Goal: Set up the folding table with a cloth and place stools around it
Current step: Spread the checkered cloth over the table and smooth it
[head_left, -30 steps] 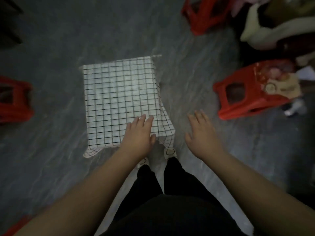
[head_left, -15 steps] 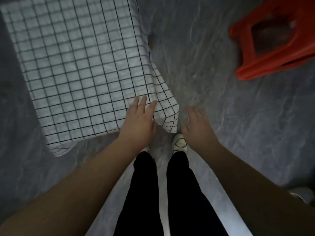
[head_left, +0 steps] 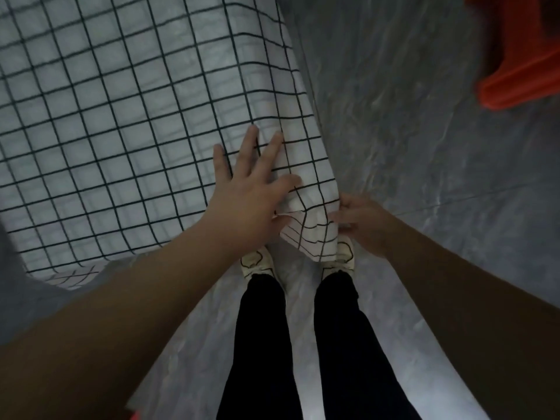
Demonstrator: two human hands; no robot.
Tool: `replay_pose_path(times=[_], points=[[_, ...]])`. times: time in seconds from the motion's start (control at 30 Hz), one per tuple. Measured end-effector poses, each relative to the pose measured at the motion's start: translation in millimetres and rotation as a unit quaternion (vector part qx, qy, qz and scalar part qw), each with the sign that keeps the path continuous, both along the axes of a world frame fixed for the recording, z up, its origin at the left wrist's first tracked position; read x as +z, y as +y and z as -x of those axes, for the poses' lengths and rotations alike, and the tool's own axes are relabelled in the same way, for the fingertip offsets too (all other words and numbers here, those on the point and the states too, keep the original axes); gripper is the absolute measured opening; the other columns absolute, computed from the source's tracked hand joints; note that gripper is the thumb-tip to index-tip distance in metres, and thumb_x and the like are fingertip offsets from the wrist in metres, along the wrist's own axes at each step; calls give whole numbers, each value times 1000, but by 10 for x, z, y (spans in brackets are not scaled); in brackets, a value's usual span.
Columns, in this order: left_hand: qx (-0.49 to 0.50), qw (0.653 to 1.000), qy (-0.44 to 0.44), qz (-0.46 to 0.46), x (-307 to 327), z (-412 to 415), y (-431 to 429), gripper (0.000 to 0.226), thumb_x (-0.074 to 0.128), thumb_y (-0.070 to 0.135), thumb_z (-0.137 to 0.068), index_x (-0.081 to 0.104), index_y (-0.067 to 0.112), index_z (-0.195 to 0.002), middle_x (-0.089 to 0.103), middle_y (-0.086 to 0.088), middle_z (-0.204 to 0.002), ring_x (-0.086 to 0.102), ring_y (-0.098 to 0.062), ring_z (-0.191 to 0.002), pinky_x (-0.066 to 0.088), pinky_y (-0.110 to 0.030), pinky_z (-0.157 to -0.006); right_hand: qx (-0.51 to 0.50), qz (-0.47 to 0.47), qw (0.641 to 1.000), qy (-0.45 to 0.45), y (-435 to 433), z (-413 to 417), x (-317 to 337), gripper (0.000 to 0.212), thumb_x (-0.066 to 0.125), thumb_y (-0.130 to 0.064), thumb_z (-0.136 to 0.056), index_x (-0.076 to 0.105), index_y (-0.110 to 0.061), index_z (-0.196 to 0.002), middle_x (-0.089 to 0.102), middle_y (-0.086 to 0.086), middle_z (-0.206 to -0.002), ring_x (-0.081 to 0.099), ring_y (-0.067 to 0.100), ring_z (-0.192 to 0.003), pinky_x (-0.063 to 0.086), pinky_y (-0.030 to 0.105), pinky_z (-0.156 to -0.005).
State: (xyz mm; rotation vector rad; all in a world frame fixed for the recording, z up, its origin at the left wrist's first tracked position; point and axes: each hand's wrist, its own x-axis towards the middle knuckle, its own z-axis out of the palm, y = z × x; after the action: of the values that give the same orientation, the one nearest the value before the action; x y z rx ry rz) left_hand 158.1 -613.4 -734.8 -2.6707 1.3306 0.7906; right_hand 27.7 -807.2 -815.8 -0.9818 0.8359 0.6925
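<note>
left hand (head_left: pixel 251 189) lay flat, fingers spread, on the checked cloth (head_left: pixel 121 116) near its corner; right hand (head_left: pixel 363 222) pinched the hanging edge there

Grey marbled floor (head_left: pixel 424 147) extends right and near, with two pale shoes (head_left: pixel 257 263) standing on it at centre beneath black trouser legs (head_left: pixel 263 344).

Only 1 view exists: a wide-angle camera worn on the head, facing almost straight down. It sits close above the cloth (head_left: pixel 121 116), which fills the upper left of the frame, with the shoes (head_left: pixel 257 263) near centre and a red stool (head_left: pixel 521 71) cut off at the upper right.
</note>
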Motion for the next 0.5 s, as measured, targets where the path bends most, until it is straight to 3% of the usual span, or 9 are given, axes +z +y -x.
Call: replay_pose_path(times=[0.07,0.2,0.3,0.37,0.43,0.5], points=[[-9,1000,-1,-4,-6,-4,22,64,71,46,-80,46,36,-138,-4,-11,-167,-15,-44,-149,6,-80,-108,0,14,1000,22,-44,63,-15,35,63,-7,-88,62,2,-122,70,20,-117,67,34,-109,56,37,-84],[-14,1000,-11,-4,-50,11,54,67,72,38,-81,43,36,-142,-3,-12,-167,-12,-44,-150,8,-79,-107,-29,-17,998,47,-115,101,-34,14,52,-6,-98,63,0,-106,74,5,-81,69,14,-73,54,28,-67],[-10,1000,-17,6,-89,26,58,67,72,33,-81,44,35,-142,-1,-13,-167,-11,-45,-150,7,-80,-107,-60,-44,995,70,-75,108,-119,42,61,-16,-90,57,2,-128,70,16,-116,69,26,-100,55,40,-84],[-9,1000,-22,11,-106,34,55,66,71,34,-81,45,33,-141,0,-13,-166,-10,-45,-150,6,-80,-107,-61,-39,996,59,-6,125,-180,52,61,-24,-86,57,0,-132,65,20,-126,64,34,-116,50,48,-98],[-11,999,-27,13,-118,36,58,64,69,35,-82,46,32,-141,0,-14,-166,-10,-45,-150,5,-80,-107,-72,0,995,62,71,190,-253,46,65,-27,-84,64,-2,-122,66,25,-123,64,36,-115,49,52,-102],[-11,999,-31,16,-129,38,65,62,68,35,-83,46,31,-141,-1,-13,-166,-10,-44,-150,4,-79,-108,-56,121,987,86,147,282,-277,25,67,-30,-86,71,-10,-101,69,23,-111,66,32,-100,53,46,-93]])
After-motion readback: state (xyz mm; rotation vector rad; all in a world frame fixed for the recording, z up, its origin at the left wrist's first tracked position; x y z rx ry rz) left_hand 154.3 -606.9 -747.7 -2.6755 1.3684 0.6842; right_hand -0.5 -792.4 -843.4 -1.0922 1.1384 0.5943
